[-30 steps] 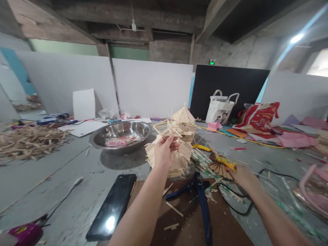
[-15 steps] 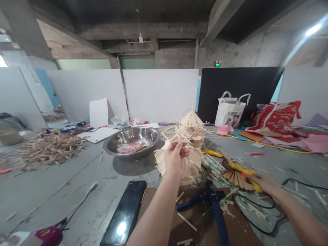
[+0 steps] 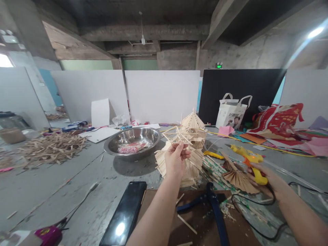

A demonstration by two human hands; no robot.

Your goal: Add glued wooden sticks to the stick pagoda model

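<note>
My left hand (image 3: 176,159) pinches a small frame of thin wooden sticks (image 3: 176,134), holding it up in front of a model tower built of the same sticks (image 3: 193,123). Part of the tower is hidden behind this hand. On the right, my right hand (image 3: 265,179) grips a yellow hot glue gun (image 3: 246,155) by its handle, raised with the nozzle towards the left. Below the glue gun lies a pleated brown paper fan (image 3: 239,179). A blue-handled cutter (image 3: 215,208) rests on a brown board (image 3: 156,205) in front of me.
A steel basin (image 3: 107,145) with plastic packets stands left of the tower. A black phone (image 3: 124,212) lies by the board. Wood sticks (image 3: 55,147) are heaped at far left. A yellow-handled tool (image 3: 213,155), the glue gun's black cord and a white bag (image 3: 230,114) are at right.
My right hand has lifted the glue gun up off the area by the paper fan and turned its nozzle up to the left. My left hand and the stick frame stay almost still.
</note>
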